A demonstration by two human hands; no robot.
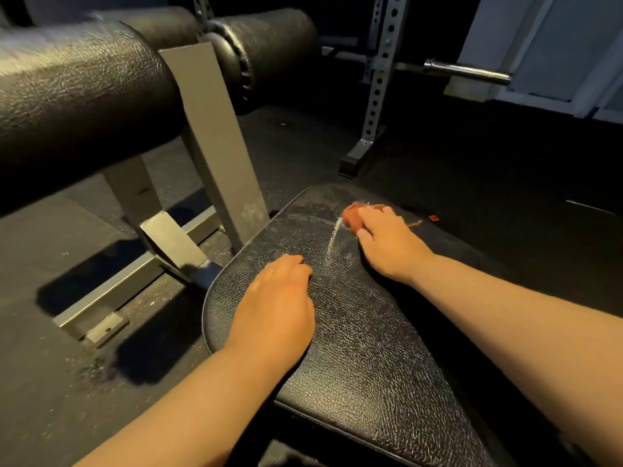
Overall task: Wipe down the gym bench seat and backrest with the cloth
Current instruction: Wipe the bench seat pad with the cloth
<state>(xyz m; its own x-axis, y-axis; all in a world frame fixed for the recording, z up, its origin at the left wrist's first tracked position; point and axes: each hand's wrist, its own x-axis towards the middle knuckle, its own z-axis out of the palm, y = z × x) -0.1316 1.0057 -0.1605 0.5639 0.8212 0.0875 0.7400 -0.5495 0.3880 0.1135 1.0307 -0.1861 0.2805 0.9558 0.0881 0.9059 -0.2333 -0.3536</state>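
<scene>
1. The seat [354, 348] is a black pad with a grained, leather-like skin that catches the light in fine cracks. Its near-left corner is rounded, and it runs from the bottom of the view up toward the middle.
2. The cloth [350, 215] is reddish-brown, bunched small and blurred. It lies on the far end of the seat, under the right hand's fingers.
3. The right hand [387, 246] lies palm down on the far part of the seat. Its fingers curl over the cloth and clamp it against the pad, with the thumb at the cloth's near edge.
4. The left hand [279, 298] rests palm down near the seat's left edge, nearer than the right hand. Its fingers are loosely bent and it holds nothing.
5. A thin pale streak [333, 242] glints on the pad between the two hands, running from the cloth toward the viewer.
6. A small red tag [433, 217] shows at the seat's far right edge.
7. To the left, a grey steel frame [209, 129] carries black padded rollers [84, 89] above the dark floor [50, 264].
8. Behind stand a holed rack [381, 79] and a chrome bar [468, 72].
</scene>
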